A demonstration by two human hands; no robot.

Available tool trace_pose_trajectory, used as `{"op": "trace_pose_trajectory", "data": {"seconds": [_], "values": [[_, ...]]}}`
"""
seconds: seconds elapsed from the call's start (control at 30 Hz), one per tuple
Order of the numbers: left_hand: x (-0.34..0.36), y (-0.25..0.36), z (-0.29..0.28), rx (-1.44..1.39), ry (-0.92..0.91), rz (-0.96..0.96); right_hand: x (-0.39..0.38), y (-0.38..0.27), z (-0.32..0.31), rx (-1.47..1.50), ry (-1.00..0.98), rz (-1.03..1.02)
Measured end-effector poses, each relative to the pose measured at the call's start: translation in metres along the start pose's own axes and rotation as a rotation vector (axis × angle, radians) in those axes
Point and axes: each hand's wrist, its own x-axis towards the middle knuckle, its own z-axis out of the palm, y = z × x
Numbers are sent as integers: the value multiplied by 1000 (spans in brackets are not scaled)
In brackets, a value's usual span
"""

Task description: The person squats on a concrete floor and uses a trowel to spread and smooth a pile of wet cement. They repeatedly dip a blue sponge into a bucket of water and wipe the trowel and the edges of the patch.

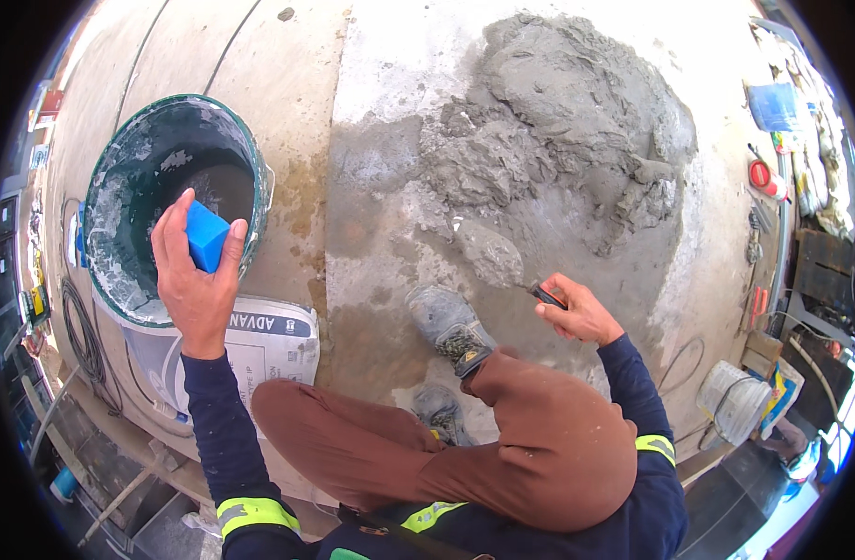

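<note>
My left hand (196, 271) grips a bright blue sponge block (206, 236), held over the near right side of a dark green bucket (119, 219). Grey residue coats the bucket's inner wall, and dark grey liquid or wet mix shows at its bottom. Fingers of my right hand (580, 311) are wrapped round the dark handle of a trowel (488, 254). Its blade is smeared with grey mortar and lies low over the wet surface, near the front of a large heap of wet mortar (577, 103). Whether the blade touches the surface I cannot tell.
A paper cement bag (273, 350) lies beside the bucket's near side. My shoe (446, 322) rests on the mortar-stained board, close to the trowel. Coiled cable (87, 336) lies at the left. At the right stand a whitish bucket (734, 401) and a blue container (773, 107).
</note>
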Motion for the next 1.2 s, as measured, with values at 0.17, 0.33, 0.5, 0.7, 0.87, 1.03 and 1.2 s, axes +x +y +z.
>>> {"op": "trace_pose_trajectory", "data": {"seconds": [0.17, 0.33, 0.5, 0.7, 0.87, 1.03, 1.2], "values": [[-2, -2, 4, 1, 7, 15, 24, 8, -2, -383, -108, -167], [-3, -2, 1, 10, 11, 27, 57, -2, 13, -702, -59, -295], [-2, -2, 2, 32, 20, 46, 77, -7, 31, -627, 15, -392], [-3, -4, 3, 26, 22, 19, 87, -14, 52, -613, 102, -382], [2, -1, 2, 67, 46, 57, 97, -26, 55, -635, 188, -376], [0, 0, 5, 69, 26, 26, 113, -41, 47, -534, 226, -369], [0, 0, 0, 40, 3, 12, 113, -24, 37, -419, 318, -371]]}}
